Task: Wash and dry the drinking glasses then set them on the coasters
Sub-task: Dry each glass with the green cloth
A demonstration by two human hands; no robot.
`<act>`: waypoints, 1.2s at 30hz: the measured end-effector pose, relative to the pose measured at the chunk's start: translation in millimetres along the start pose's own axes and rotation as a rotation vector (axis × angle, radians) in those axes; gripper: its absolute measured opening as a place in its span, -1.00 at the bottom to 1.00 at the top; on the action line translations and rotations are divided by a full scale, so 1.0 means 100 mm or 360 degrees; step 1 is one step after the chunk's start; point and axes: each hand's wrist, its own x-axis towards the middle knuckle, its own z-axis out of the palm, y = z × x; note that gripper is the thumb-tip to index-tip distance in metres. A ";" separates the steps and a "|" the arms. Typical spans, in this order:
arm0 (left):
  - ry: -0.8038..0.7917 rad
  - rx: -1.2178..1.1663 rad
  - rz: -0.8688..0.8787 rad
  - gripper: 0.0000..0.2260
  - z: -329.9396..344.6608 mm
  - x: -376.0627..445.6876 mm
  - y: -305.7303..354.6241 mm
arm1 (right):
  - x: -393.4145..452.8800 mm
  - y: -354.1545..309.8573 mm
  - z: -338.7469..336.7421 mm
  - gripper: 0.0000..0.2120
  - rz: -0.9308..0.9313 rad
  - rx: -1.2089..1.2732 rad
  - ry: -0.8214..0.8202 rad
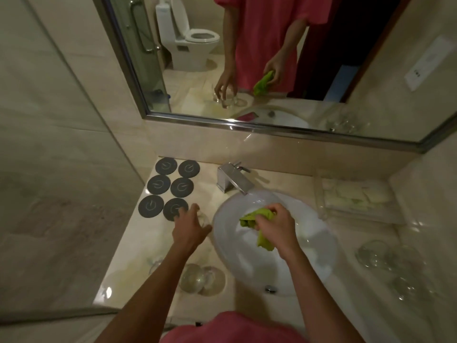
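My left hand (190, 225) grips a clear drinking glass (203, 217) from above, just right of the nearest dark round coaster (174, 208). Several such coasters (158, 183) lie in two columns on the counter left of the tap; all are bare. My right hand (274, 222) holds a bunched green cloth (257, 225) over the white basin (309, 233). Clear glasses (195, 280) sit on the counter near my left forearm. More clear glasses (385, 256) stand on the counter right of the basin.
A chrome tap (233, 180) stands behind the basin. A clear tray with pale packets (356, 198) sits at the back right. A glass shower wall (61, 169) borders the counter's left side. The mirror (247, 58) above reflects my hands and a toilet.
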 end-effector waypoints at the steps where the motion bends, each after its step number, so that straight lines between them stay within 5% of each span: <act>1: 0.0018 -0.0076 0.0024 -0.45 0.01 -0.02 0.13 | 0.01 0.03 -0.06 -0.86 0.0000 -0.0020 0.0018; 13: 0.0146 -0.0629 0.0303 -0.49 0.05 -0.43 1.06 | 0.14 0.40 -0.63 -0.37 0.0309 -0.0071 0.0231; 20: 0.0159 -0.0654 0.0357 -0.48 0.11 -0.55 1.28 | 0.14 0.54 -0.87 -0.78 0.0660 0.0891 0.0068; 31: 0.0166 -0.0718 0.0455 -0.60 0.05 -0.70 1.53 | 0.09 0.52 -0.98 -0.77 0.0896 0.1470 0.0053; 36: 0.0120 -0.0744 0.0471 -0.59 0.01 -0.72 1.59 | 0.08 0.55 -0.88 -0.72 0.0465 0.0751 0.0361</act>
